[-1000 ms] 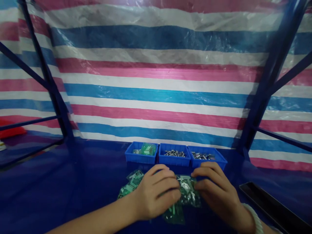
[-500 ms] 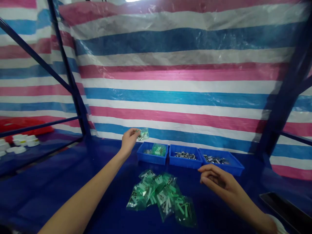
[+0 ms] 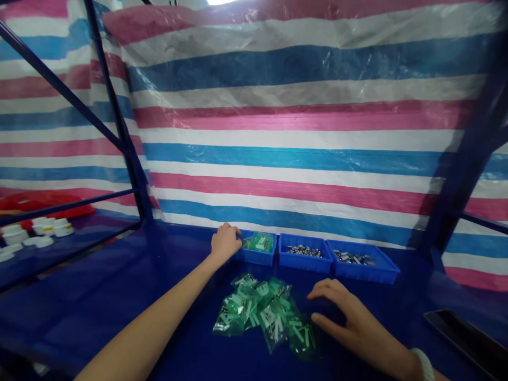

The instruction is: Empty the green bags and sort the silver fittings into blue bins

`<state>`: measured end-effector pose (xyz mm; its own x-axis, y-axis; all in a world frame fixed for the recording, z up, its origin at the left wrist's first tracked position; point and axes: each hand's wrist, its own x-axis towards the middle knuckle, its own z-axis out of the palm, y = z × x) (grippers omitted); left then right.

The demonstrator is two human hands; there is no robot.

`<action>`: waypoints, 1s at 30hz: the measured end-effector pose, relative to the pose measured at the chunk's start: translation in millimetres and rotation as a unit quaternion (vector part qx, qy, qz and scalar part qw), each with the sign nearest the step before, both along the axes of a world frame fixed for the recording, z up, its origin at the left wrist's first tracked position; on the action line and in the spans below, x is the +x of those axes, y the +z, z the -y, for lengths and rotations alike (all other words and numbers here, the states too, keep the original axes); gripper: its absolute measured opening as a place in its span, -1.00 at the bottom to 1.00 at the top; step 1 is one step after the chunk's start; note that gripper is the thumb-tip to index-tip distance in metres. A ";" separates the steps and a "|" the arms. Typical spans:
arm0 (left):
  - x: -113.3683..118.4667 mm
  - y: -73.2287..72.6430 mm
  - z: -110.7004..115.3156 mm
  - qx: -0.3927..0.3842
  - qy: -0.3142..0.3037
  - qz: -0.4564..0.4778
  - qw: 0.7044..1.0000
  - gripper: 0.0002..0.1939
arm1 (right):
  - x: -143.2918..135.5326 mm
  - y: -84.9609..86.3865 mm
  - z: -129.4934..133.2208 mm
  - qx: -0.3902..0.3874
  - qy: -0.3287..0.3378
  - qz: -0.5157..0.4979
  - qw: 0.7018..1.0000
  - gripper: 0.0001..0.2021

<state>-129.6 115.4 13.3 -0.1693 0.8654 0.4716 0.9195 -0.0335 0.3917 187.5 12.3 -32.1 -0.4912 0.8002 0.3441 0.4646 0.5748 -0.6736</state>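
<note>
My left hand reaches over the left rim of the leftmost blue bin, its fingers bent and its fingertips at the bin's contents. What those fingers hold, if anything, is hidden. A green-tinted clear plastic bag of small parts lies in that bin. In front of the bins is a pile of similar small bags, with pale strips and dark pins inside. My right hand hovers at the right of this pile, thumb and fingers apart, with nothing in it.
The middle blue bin and the right blue bin contain small metal parts. A dark phone-like slab lies at the right. White tubs stand at far left beyond a blue metal frame. Striped sheeting hangs behind.
My left hand has come down and right, from holding a small plastic bag above the bins to the leftmost bin. My right hand has moved left toward the pile and its fingers have spread.
</note>
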 end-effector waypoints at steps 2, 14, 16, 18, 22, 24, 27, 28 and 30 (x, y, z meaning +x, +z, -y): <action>6.5 5.5 5.7 0.053 -0.004 -0.006 0.999 -0.71 | -6.6 -0.6 7.8 0.005 0.009 0.032 0.999 -0.67; 114.1 3.3 101.5 -0.023 -0.349 0.216 0.912 -0.70 | -0.7 4.5 -6.2 -0.234 0.044 -0.211 0.948 -0.69; 120.7 -4.1 105.0 -0.140 -0.354 0.315 0.869 -0.67 | -0.1 8.9 -6.3 -0.236 0.026 -0.266 0.934 -0.65; 123.2 -7.3 105.0 -0.215 -0.355 0.400 0.817 -0.64 | -1.1 12.9 -4.1 -0.239 0.013 -0.309 0.920 -0.62; 124.3 -3.9 104.9 -0.208 -0.347 0.456 0.793 -0.75 | -3.4 15.1 1.8 -0.289 0.014 -0.340 0.895 -0.60; 125.1 -1.5 106.3 -0.189 -0.337 0.441 0.810 -0.83 | -3.2 14.0 2.9 -0.309 0.013 -0.332 0.891 -0.64; 126.3 -0.4 109.3 -0.157 -0.335 0.406 0.836 -0.89 | -0.8 13.8 1.1 -0.300 0.018 -0.321 0.898 -0.67; 126.3 -0.4 110.5 -0.136 -0.340 0.389 0.845 -0.91 | 0.5 14.9 0.2 -0.273 0.012 -0.322 0.906 -0.66; 124.4 -0.4 112.8 -0.069 -0.361 0.327 0.871 -0.96 | 4.1 18.5 -0.4 -0.180 -0.013 -0.312 0.933 -0.71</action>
<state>-5.3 2.5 12.9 0.2499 0.8983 0.3614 0.2575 -0.4214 0.8695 191.6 12.7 -13.6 -0.2642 0.9282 0.2620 -0.0710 0.2522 -0.9651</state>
